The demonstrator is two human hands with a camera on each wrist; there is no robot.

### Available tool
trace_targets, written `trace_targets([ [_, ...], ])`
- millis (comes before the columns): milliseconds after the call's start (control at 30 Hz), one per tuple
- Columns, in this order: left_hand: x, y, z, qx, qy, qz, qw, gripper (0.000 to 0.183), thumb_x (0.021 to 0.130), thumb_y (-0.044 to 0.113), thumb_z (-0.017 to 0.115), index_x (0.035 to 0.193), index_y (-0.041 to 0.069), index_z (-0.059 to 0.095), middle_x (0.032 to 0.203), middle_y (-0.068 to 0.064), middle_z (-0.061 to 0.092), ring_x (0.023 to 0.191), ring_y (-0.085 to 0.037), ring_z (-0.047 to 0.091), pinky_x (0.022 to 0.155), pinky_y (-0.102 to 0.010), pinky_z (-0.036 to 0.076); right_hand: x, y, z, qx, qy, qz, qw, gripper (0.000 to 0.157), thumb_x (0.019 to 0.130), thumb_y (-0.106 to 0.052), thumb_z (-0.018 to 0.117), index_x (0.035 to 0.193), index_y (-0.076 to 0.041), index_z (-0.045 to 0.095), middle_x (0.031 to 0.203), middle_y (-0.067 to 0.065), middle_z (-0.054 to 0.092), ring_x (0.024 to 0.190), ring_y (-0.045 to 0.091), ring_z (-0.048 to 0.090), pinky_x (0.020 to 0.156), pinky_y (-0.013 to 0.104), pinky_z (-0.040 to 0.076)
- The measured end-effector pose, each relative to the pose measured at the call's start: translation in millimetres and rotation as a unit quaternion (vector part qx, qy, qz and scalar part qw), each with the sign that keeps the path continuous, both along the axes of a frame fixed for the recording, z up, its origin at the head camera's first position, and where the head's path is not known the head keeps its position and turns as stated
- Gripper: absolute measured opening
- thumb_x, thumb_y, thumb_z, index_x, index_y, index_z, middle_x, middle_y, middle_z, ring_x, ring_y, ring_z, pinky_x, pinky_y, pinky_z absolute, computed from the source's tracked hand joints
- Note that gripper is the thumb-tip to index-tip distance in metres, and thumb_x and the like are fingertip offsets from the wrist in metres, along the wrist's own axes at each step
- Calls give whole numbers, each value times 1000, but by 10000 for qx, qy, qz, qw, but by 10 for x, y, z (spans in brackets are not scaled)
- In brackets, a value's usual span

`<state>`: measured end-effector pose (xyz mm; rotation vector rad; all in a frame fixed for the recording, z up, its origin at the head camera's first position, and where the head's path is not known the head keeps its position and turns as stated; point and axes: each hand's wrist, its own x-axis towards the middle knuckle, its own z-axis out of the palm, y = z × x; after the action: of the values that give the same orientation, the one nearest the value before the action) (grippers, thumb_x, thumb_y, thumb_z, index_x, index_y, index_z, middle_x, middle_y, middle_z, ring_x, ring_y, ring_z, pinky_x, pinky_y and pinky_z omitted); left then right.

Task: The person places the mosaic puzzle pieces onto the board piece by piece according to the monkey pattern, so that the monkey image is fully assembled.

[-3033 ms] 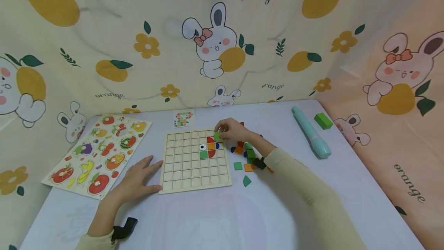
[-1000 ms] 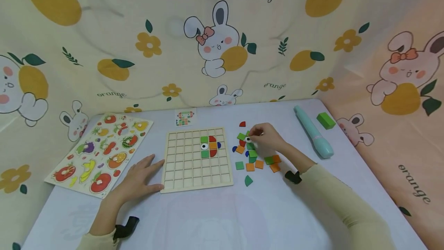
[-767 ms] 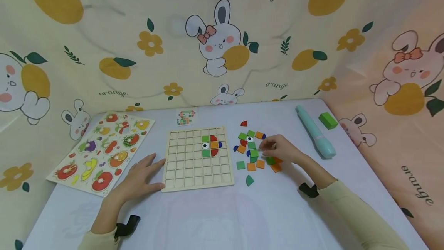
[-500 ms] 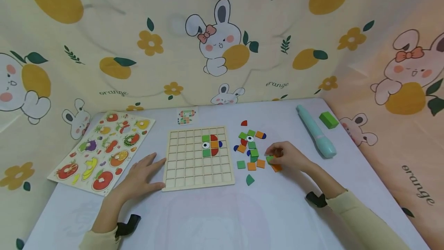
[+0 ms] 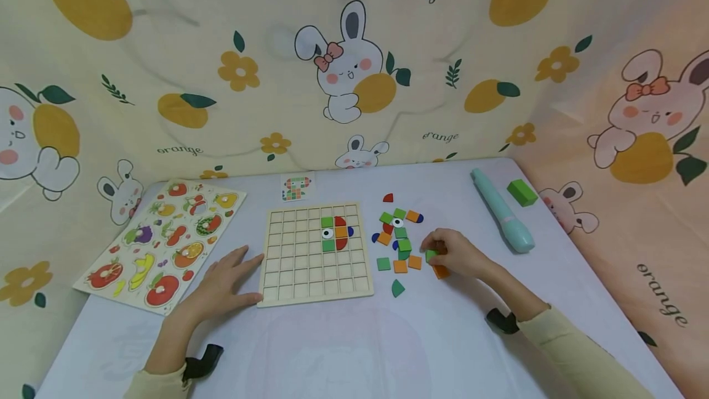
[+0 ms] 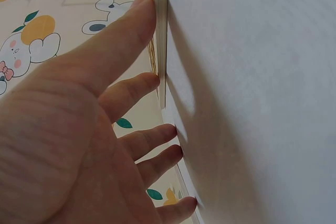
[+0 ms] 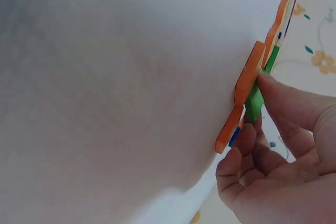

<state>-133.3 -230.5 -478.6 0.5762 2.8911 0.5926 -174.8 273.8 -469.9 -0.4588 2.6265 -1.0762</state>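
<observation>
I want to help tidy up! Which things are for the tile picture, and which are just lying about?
For the picture, it seems:
grid board, touched by the left hand
placed tiles on it
green tile, pinched by the right hand
loose tiles
pattern card

Probably just lying about:
fruit board
turquoise stick
green block

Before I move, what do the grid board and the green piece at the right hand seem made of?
Grid board: probably bare wood, matte, by its pale tan colour. Green piece: painted wood or plastic, unclear which; its colour is solid, matte.
</observation>
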Motion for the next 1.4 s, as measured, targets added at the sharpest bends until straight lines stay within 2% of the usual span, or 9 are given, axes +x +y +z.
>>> trace_targets([
  [167, 0, 20, 5, -38, -15, -6, 10000, 81, 80, 50, 79, 146, 12, 52, 152, -30, 36, 139, -52, 30, 103, -78, 24, -89, -31, 49, -232, -71, 172, 9996, 16, 85, 6, 70, 100, -1, 71, 93, 6, 66, 81, 22, 54, 69, 26, 50],
  [300, 6, 33, 36, -32, -37, 6, 10000, 81, 80, 49, 80, 146, 11, 52, 152, -31, 35, 139, -53, 30, 103, -78, 23, -309, -213, 108, -484, 43, 377, 9981, 14, 87, 2, 71, 102, 1, 71, 91, 8, 65, 76, 22, 53, 65, 24, 47],
  [533, 28, 29, 83, 24, -22, -6, 10000, 80, 80, 49, 80, 145, 11, 52, 152, -31, 36, 139, -54, 30, 103, -78, 24, -854, -920, 107, -900, -227, 346, 9951, 18, 91, 0, 68, 108, 4, 71, 100, 10, 67, 85, 22, 56, 73, 26, 51],
  [667, 23, 9, 66, 53, -7, -48, 10000, 81, 80, 50, 79, 146, 11, 52, 152, -31, 35, 139, -54, 30, 103, -78, 24, -1100, -1354, 109, -1174, -274, 561, 9911, 23, 88, 6, 66, 111, 7, 71, 98, 12, 67, 90, 21, 57, 79, 27, 53],
  [767, 15, -6, 60, 71, 33, -49, 10000, 81, 80, 49, 80, 145, 11, 52, 152, -31, 35, 138, -54, 30, 103, -77, 24, -1213, -1646, 103, -1315, -178, 848, 9875, 24, 85, 9, 67, 109, 8, 70, 92, 13, 66, 87, 21, 58, 80, 28, 54],
  [933, 3, -1, 45, 156, 51, -136, 9998, 80, 80, 48, 80, 145, 9, 52, 151, -32, 35, 138, -55, 30, 103, -77, 24, -1251, -1982, 48, -1228, -165, 1167, 9854, 19, 84, 10, 70, 104, 8, 71, 85, 10, 65, 80, 17, 59, 73, 26, 53],
  [1067, 0, 4, 45, 137, 47, -137, 9998, 80, 80, 49, 80, 145, 9, 52, 151, -32, 35, 138, -55, 30, 103, -77, 25, -1241, -2146, 40, -960, 10, 1175, 9884, 15, 85, 8, 70, 99, 4, 73, 85, 10, 66, 78, 17, 59, 70, 25, 51],
  [1233, -1, -7, 37, 95, 67, -80, 9999, 80, 80, 48, 80, 145, 10, 53, 151, -31, 36, 138, -55, 30, 103, -78, 25, -1229, -2255, 76, -320, 250, 1141, 9926, 13, 88, 5, 70, 97, -1, 75, 90, 8, 67, 81, 16, 57, 71, 23, 48],
  [1400, -5, -11, 26, 83, 11, -66, 9999, 81, 80, 49, 80, 146, 11, 52, 152, -30, 35, 139, -54, 29, 103, -78, 23, -1207, -2290, 91, 94, 363, 1310, 9907, 11, 89, 3, 71, 97, -2, 75, 90, 6, 66, 82, 16, 55, 72, 22, 47],
])
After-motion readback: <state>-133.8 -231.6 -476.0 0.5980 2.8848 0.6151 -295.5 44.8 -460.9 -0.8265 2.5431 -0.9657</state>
